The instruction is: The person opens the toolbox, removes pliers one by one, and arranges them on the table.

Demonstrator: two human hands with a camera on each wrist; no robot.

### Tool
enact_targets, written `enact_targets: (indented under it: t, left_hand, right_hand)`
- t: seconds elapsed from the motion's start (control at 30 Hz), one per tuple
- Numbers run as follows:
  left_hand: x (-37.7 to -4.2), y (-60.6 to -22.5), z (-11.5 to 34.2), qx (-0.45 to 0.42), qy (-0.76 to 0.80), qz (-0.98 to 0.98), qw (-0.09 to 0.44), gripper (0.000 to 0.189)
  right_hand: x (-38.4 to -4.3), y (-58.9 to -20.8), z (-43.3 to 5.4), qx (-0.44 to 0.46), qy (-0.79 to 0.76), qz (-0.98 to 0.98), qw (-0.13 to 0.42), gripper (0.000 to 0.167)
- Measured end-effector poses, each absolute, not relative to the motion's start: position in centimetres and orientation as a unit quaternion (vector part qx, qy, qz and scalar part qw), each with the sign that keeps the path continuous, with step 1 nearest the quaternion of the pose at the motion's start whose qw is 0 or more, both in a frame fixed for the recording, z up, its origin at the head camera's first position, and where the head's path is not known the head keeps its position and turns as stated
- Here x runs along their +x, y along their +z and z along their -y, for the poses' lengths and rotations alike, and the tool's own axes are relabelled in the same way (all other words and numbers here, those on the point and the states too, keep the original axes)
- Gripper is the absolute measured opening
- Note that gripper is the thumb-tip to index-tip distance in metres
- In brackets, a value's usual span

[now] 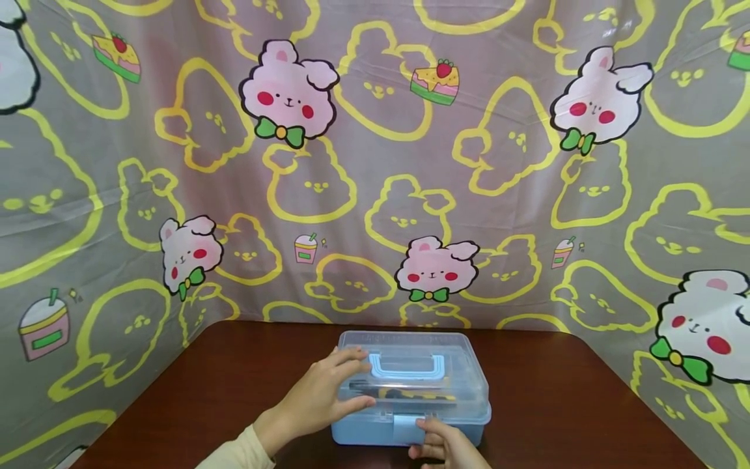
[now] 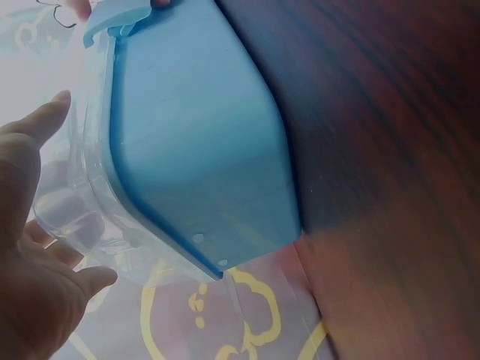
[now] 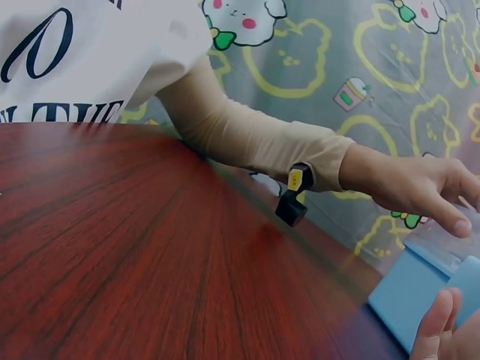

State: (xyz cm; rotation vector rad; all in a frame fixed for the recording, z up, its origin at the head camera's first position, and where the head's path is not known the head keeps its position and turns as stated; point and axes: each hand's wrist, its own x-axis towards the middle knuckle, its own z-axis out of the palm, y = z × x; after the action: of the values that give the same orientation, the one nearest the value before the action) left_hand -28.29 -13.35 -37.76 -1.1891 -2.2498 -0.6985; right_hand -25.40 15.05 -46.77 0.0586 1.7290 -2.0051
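Note:
A storage box with a light blue base and a clear lid stands on the table, lid down. Its blue handle lies on top of the lid. My left hand is at the lid's left side, fingers spread over it and loosely bent. At the front, my right hand pinches the blue latch by its right edge. The left wrist view has that latch sticking out from the box, fingertips beside it. Dark and yellow items show blurred through the lid.
The dark brown wooden table extends around the box. Behind and at both sides hangs a grey curtain with cartoon rabbits. A black and yellow wrist device is strapped at the left cuff.

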Motion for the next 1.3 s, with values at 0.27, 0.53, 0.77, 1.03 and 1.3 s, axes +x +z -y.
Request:
enact_targets:
  t: [0.27,0.53,0.77,1.03,1.3]
  left_hand:
    - [-28.2,-37.8,13.5,-0.442,-0.252,0.823,0.253,0.049]
    - [-28.6,-37.7,13.3,-0.445,-0.245,0.823,0.255,0.051]
    - [-28.3,-37.7,13.6,-0.43,-0.235,0.834,0.254,0.054]
    - [-27.5,-37.6,15.1,-0.371,-0.228,0.863,0.257,0.076]
    - [-26.6,-38.0,16.6,-0.302,-0.255,0.89,0.226,0.092]
  right_hand:
    - [-25.1,-46.4,-15.2,0.004,-0.722,-0.642,0.256,0.052]
    - [-22.2,-41.9,-14.5,-0.016,-0.702,-0.671,0.237,0.035]
    - [-22.5,-42.9,-15.1,-0.02,-0.685,-0.695,0.219,0.042]
    - [-23.6,-44.7,-17.7,-0.034,-0.636,-0.739,0.218,0.041]
    - [-23.4,-43.4,-20.5,-0.142,-0.505,-0.845,0.103,0.04]
